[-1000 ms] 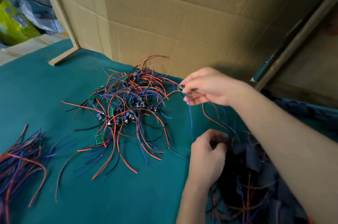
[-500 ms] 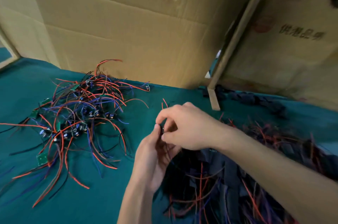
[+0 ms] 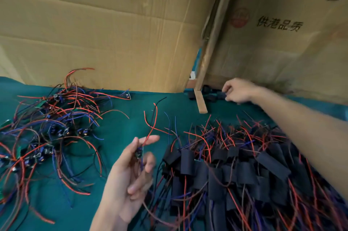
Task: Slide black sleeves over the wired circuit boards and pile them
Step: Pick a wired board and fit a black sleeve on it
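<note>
My left hand [image 3: 130,172] is raised over the green cloth and holds a small wired circuit board [image 3: 139,153] between thumb and fingers; its red and blue wires stick up. My right hand [image 3: 238,90] is stretched to the far edge and its curled fingers touch the loose black sleeves [image 3: 212,95] at the foot of the cardboard. A tangle of bare wired boards [image 3: 54,129] lies at the left. A pile of sleeved boards [image 3: 235,170] fills the lower right under my right forearm.
Cardboard walls [image 3: 113,33] stand along the back of the green cloth [image 3: 131,110]. A wooden strip [image 3: 201,102] leans between the two cardboard sheets and ends on the cloth beside the sleeves.
My hands were together over the pile; now the right hand has reached away to the far sleeves. The left hand keeps the board. The view has swung to the right.
</note>
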`<act>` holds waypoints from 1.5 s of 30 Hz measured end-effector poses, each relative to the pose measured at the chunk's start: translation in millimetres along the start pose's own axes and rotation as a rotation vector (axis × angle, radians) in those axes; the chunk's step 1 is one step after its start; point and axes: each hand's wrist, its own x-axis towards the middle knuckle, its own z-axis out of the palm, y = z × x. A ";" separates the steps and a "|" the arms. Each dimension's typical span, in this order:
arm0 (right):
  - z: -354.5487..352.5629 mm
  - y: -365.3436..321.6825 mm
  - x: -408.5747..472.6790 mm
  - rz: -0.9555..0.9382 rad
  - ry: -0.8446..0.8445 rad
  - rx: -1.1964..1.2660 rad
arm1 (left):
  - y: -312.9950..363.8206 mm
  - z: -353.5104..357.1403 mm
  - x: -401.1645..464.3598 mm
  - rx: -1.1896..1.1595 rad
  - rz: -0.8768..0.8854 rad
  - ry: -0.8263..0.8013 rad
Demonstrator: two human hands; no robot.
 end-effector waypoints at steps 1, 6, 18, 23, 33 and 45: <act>9.4 -4.7 6.1 -0.025 0.012 -0.015 | -0.1 -0.1 -0.8 0.014 -0.003 -0.008; 48.8 -22.7 24.9 -0.008 0.042 0.025 | -1.7 0.1 -1.8 0.088 -0.017 -0.048; 56.5 -30.5 11.7 0.090 0.080 0.149 | -12.0 -1.0 3.5 0.389 0.086 -0.088; 43.4 -38.5 -15.7 0.068 0.115 0.278 | -16.8 -1.8 6.5 0.317 0.122 -0.113; 38.2 -137.7 -210.2 -0.488 0.216 0.368 | -15.2 4.9 7.2 0.341 0.296 -0.071; 76.3 -156.8 -211.7 -0.409 0.066 0.730 | -8.3 0.7 5.8 0.216 0.336 0.036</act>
